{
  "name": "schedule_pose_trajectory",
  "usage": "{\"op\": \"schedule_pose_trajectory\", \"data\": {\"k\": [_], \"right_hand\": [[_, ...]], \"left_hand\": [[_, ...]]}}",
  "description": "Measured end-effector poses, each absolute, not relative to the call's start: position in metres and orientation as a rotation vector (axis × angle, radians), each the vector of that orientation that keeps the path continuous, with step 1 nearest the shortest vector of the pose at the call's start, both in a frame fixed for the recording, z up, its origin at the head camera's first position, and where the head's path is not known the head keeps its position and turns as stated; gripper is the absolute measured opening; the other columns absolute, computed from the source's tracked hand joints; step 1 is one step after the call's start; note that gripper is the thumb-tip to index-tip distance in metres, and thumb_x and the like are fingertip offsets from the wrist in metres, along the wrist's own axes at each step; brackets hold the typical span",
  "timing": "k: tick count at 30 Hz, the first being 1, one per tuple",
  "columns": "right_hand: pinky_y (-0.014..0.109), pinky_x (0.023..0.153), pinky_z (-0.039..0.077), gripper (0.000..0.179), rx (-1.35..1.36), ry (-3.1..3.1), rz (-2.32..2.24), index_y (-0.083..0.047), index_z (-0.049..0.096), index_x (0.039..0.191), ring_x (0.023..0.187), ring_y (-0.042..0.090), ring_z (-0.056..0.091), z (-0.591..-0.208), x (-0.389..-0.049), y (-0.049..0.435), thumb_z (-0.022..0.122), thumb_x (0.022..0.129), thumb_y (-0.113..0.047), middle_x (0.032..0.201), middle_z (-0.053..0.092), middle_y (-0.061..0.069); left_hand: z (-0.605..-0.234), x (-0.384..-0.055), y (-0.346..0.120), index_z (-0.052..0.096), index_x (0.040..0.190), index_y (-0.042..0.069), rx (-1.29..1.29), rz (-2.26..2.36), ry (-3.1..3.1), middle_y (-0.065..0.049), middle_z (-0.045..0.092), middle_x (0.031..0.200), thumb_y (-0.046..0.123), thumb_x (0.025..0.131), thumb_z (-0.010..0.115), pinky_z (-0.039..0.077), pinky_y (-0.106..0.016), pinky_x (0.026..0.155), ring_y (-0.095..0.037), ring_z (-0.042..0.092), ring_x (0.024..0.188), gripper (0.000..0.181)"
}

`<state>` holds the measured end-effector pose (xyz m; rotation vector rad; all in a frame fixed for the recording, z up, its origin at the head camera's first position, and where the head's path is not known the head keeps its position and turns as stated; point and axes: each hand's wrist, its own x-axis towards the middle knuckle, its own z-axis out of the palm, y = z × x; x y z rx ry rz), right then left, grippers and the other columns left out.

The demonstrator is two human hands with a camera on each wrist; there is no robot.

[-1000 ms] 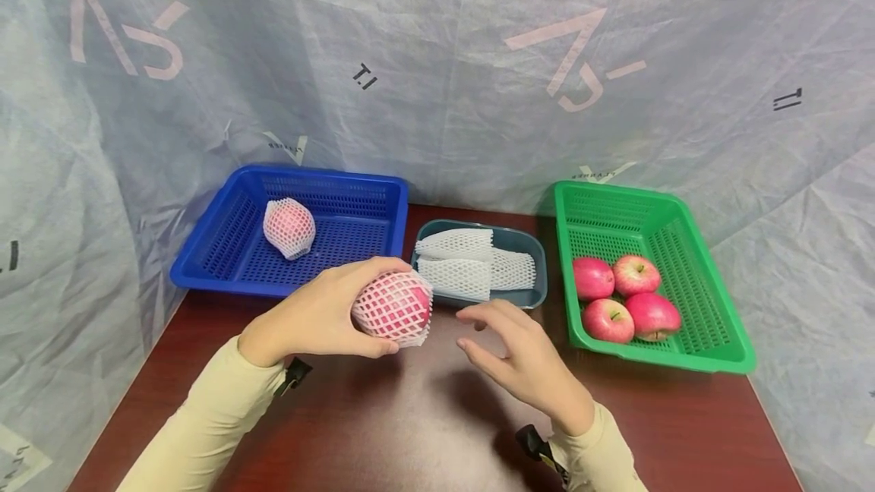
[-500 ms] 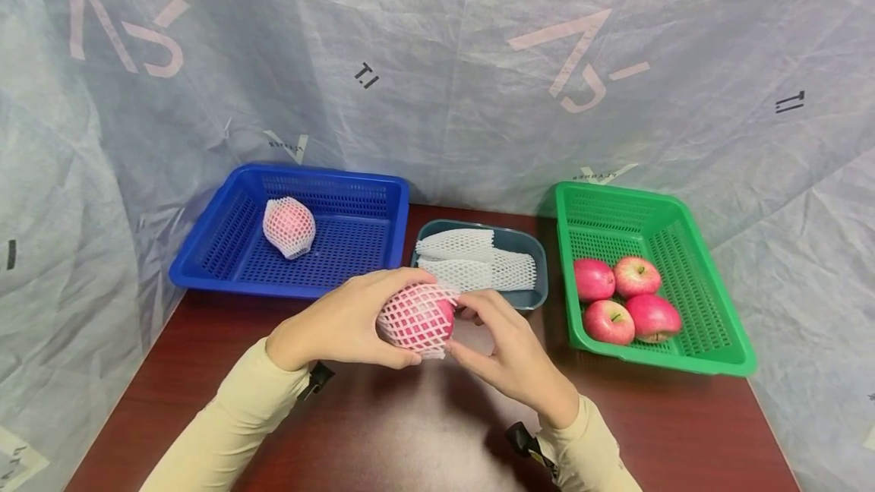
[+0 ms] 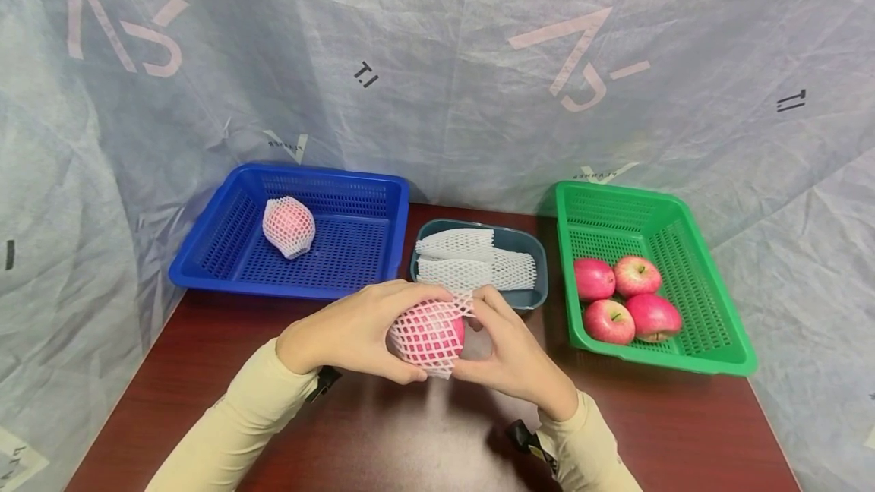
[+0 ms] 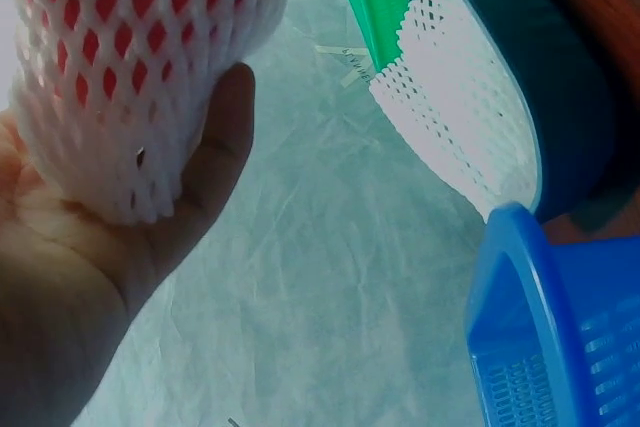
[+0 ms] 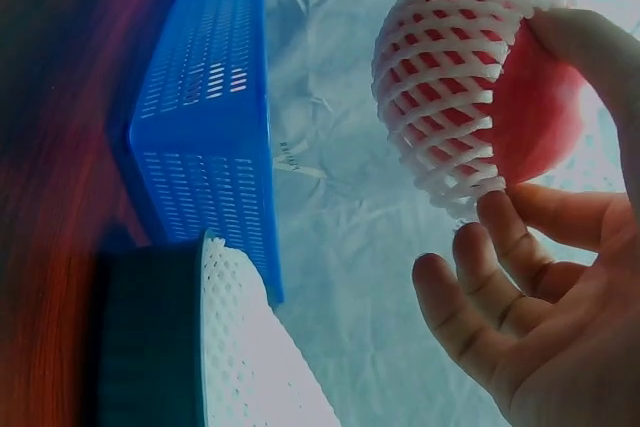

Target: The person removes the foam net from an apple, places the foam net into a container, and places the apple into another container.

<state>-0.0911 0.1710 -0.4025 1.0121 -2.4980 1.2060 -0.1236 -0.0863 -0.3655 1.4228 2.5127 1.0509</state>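
Note:
My left hand (image 3: 349, 331) grips a red apple (image 5: 537, 117) from the left, its fingers and thumb curled round the white foam net (image 3: 425, 336) that covers most of the fruit. On the other side, my right hand (image 3: 513, 355) pinches the rim of that net between thumb and fingers. A stretch of bare apple shows past the rim in the right wrist view, under the right thumb. Seen from the left wrist, the net's narrow end (image 4: 125, 192) rests against the palm. Both hands are over the table, in front of the small dark tray (image 3: 540, 279).
More white foam nets (image 3: 454, 245) lie in the dark tray. The blue basket (image 3: 328, 291) at the left holds one netted apple (image 3: 289, 226). At the right, a green basket (image 3: 718, 317) has several bare apples (image 3: 637, 275). A grey cloth (image 3: 437, 82) hangs behind the table (image 3: 383, 446).
The left hand has brought the netted apple rightward and slightly nearer the body. The right hand, apart from it a second ago, has come to the net and taken hold of its rim.

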Motion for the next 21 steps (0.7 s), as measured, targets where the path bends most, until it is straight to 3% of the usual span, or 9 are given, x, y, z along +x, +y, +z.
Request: {"op": "schedule_pose_trajectory", "data": {"k": [8, 15, 21], "right_hand": [[0.021, 0.071, 0.039, 0.053, 0.979, -2.494, 1.134, -0.019, 0.058, 0.105, 0.088, 0.016, 0.047, -0.404, -0.091, 0.171, 0.087, 0.063, -0.033, 0.094, 0.048, 0.001], [0.032, 0.071, 0.043, 0.055, 0.927, -2.426, 1.189, -0.016, 0.056, 0.101, 0.086, 0.017, 0.048, -0.408, -0.09, 0.173, 0.085, 0.056, -0.028, 0.096, 0.049, 0.003], [0.032, 0.072, 0.044, 0.055, 0.916, -2.406, 1.197, -0.017, 0.056, 0.101, 0.088, 0.016, 0.048, -0.41, -0.091, 0.18, 0.085, 0.056, -0.029, 0.096, 0.049, 0.002]], "left_hand": [[-0.368, -0.126, -0.085, 0.044, 0.147, 0.027, 1.47, 1.038, 2.433, 0.01, 0.059, 0.12, 0.047, 0.068, 0.087, 0.049, -0.03, 0.088, -0.006, 0.055, 0.107, 0.092], [-0.368, -0.127, -0.089, 0.04, 0.15, 0.026, 1.465, 1.033, 2.397, 0.01, 0.057, 0.127, 0.048, 0.076, 0.083, 0.048, -0.033, 0.092, -0.008, 0.054, 0.112, 0.089], [-0.367, -0.128, -0.098, 0.047, 0.148, 0.019, 1.402, 1.032, 2.45, 0.008, 0.057, 0.134, 0.029, 0.081, 0.078, 0.047, -0.035, 0.096, -0.007, 0.055, 0.116, 0.074]]}}
